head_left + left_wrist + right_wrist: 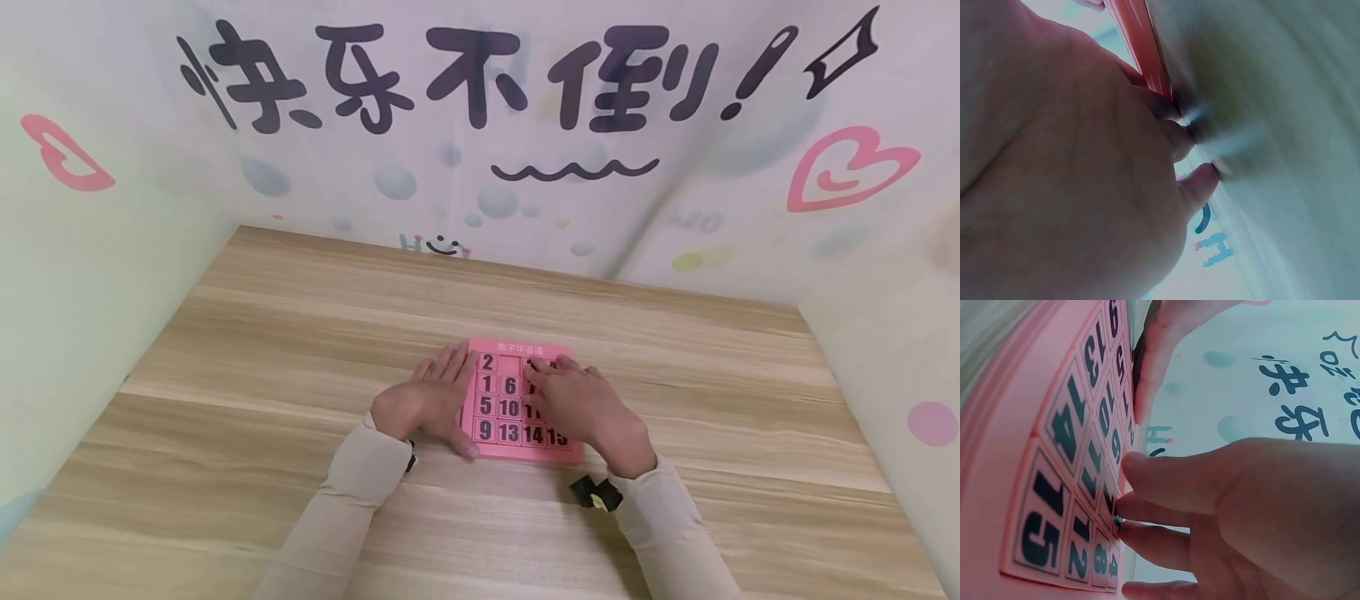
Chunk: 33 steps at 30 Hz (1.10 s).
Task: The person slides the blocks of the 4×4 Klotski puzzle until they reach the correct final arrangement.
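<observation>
A pink number sliding puzzle (525,452) lies flat on the table, with black-numbered tiles in a square frame. Its top row shows tile 2 (487,362) at the left and a bare slot (510,364) beside it. My left hand (431,400) rests along the puzzle's left edge, fingers extended and thumb by the lower left corner. Over the upper right tiles reaches my right hand (581,404), its fingertips on the top rows and hiding some numbers. In the right wrist view, the thumb and fingers touch near tile 7 (1109,499), with tile 15 (1040,528) nearest the camera.
The wood-grain table (300,333) extends around the puzzle on all sides. A printed cloth backdrop (360,200) with large black characters stands along its far edge. Pale side panels (97,292) border the table. A black strap device (596,493) sits at the right wrist.
</observation>
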Available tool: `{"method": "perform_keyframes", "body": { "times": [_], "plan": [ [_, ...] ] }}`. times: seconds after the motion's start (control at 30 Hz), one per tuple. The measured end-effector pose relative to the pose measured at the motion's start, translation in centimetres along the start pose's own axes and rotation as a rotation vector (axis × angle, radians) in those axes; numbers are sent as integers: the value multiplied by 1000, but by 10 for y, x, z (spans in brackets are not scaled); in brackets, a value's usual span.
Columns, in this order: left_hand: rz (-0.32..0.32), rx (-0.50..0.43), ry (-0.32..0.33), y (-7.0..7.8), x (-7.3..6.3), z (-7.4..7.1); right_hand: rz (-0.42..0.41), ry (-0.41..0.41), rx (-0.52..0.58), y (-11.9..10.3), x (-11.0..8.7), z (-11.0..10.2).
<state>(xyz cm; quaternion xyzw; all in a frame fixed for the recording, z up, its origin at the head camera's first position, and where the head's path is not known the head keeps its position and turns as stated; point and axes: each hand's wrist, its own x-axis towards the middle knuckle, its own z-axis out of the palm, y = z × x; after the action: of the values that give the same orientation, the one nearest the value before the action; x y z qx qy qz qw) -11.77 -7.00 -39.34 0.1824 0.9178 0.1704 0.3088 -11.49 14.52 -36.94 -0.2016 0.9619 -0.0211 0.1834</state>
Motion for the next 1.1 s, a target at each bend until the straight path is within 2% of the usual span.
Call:
{"method": "perform_keyframes", "body": {
  "times": [0.33, 0.7, 1.1],
  "plan": [
    [3, 12, -2, 0, -2, -2, -85, 85, -25, -14, 5, 4],
    [5, 35, -10, 0, -1, -2, -99, 43, -93, -38, 14, 12],
    [2, 47, -15, 1, -1, -2, -81, 10, -94, -39, 13, 11]
  ]
}}
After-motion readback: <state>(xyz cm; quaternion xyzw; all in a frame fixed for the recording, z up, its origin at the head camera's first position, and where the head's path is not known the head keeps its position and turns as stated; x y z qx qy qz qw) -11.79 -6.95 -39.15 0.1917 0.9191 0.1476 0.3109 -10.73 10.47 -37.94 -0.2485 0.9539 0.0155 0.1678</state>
